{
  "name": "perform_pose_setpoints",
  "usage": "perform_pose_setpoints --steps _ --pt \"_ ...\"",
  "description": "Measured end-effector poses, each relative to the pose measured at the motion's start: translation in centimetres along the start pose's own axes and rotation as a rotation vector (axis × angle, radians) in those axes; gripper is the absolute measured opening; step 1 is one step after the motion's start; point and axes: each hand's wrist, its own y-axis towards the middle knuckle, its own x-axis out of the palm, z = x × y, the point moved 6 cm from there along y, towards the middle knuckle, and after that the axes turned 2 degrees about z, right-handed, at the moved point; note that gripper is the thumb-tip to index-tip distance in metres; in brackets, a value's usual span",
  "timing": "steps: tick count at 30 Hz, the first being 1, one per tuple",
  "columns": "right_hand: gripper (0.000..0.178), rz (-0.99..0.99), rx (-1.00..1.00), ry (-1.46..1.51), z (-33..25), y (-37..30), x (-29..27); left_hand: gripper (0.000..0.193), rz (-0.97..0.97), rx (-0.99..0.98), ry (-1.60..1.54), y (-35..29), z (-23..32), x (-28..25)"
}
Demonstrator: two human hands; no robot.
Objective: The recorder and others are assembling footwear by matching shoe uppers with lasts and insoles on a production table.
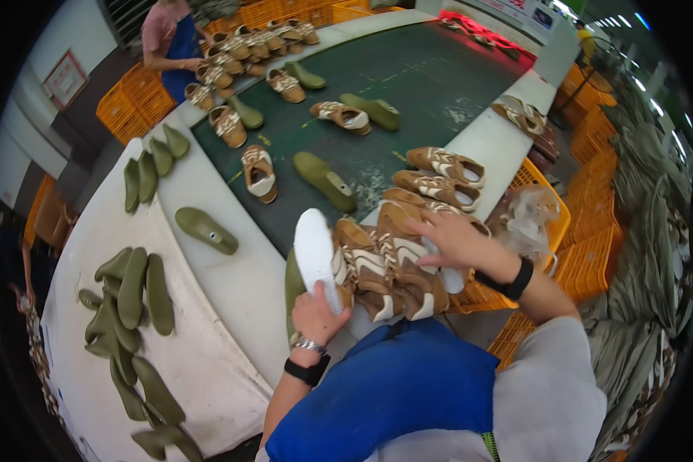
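Nearest was the person's blue apron (385,389), and above it both hands were working at the right part of the white counter (242,296). The left hand (318,314), with a silver bracelet (309,346) and a black wristband (307,372), touched the near end of a white-soled sneaker (314,250), which lay tilted with its sole turned up and to the left. Whether its grip was closed around the shoe, I could not tell. Just to the right stood a row of brown sneakers (369,266), packed side by side. The right hand (456,245) was over the right end of this row, its grip wide, with thumb and fingers apart upon the shoes.

On the near left, many green shoe lasts (132,286) lay in a loose heap. To the right, an orange crate (560,208) carried a clear plastic bag (533,217). A little farther, two brown sneakers with pale straps (441,165) rested beyond the right hand, at the edge of the dark green belt (427,77). On the belt, a single sneaker (259,173) was near a green last (323,182). At the far left, a person in a pink shirt (165,35) stood beside a dense group of sneakers (246,46). At the far end glowed a red light (508,42).
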Motion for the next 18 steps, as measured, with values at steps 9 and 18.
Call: perform_pose_setpoints --steps 9,18 --pt "0.071 0.224 0.309 0.150 4.8 -4.0 9.2 0.103 -0.606 -0.053 -0.811 -5.8 -1.2 4.3" --pt "0.064 0.137 0.211 0.119 13.8 1.1 9.4 0.117 -0.600 0.213 -0.548 3.4 6.5 13.5"
